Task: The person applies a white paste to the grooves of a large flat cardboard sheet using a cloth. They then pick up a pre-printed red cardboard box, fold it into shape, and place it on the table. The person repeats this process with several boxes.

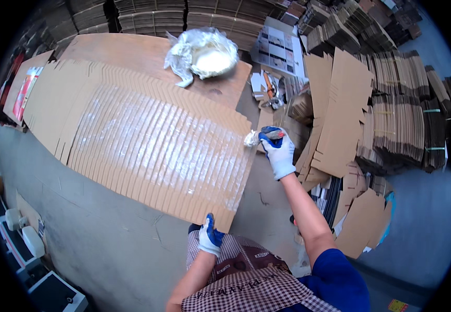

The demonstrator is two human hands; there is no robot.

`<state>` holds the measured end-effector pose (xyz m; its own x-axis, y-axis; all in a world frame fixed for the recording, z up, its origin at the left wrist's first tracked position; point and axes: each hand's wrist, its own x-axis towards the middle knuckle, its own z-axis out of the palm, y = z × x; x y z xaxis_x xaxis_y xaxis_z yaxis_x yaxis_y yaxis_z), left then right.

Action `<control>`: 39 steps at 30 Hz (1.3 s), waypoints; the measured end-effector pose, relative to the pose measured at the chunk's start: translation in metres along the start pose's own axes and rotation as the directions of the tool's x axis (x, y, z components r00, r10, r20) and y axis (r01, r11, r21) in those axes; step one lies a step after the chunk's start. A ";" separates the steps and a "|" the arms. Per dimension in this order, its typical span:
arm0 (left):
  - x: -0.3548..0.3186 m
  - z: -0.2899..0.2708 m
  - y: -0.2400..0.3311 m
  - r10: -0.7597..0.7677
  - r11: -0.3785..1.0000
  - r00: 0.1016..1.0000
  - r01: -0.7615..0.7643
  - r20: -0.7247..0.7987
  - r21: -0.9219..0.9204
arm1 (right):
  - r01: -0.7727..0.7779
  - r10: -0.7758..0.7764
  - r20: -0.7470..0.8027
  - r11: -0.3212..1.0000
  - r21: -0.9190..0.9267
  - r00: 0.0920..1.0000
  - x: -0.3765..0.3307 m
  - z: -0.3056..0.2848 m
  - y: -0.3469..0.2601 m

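Note:
A fanned stack of flat brown cardboard sheets [147,135] lies overlapped across a wooden table, its exposed edges shiny with wet white glue. My left hand [210,236], in a white and blue glove, grips the near corner of the stack. My right hand [278,151], gloved the same way, holds a glue brush [259,137] with white bristles at the right edge of the sheets. A foil-lined bowl of white glue [207,54] sits on the wooden table top [126,49] beyond the stack.
Tall piles of folded cardboard [397,119] fill the right side and the back. Loose cardboard blanks [340,114] lean to the right of my right hand. Scraps lie on the concrete floor [100,234]. I wear a checked apron [246,286].

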<state>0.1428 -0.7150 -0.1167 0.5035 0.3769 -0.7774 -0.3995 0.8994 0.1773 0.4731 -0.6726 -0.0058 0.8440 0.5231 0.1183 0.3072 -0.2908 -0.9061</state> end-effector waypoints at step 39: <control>0.014 -0.026 -0.053 0.306 0.945 0.900 -0.326 -0.310 -0.013 | -0.171 -0.014 0.682 0.964 0.203 0.731 0.185 0.079 -0.056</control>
<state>0.1511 -0.7629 -0.1529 0.0934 0.5461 -0.8325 -0.5517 0.7244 0.4133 0.5779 -0.4963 0.0346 0.3127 0.9330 -0.1781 0.0627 -0.2073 -0.9763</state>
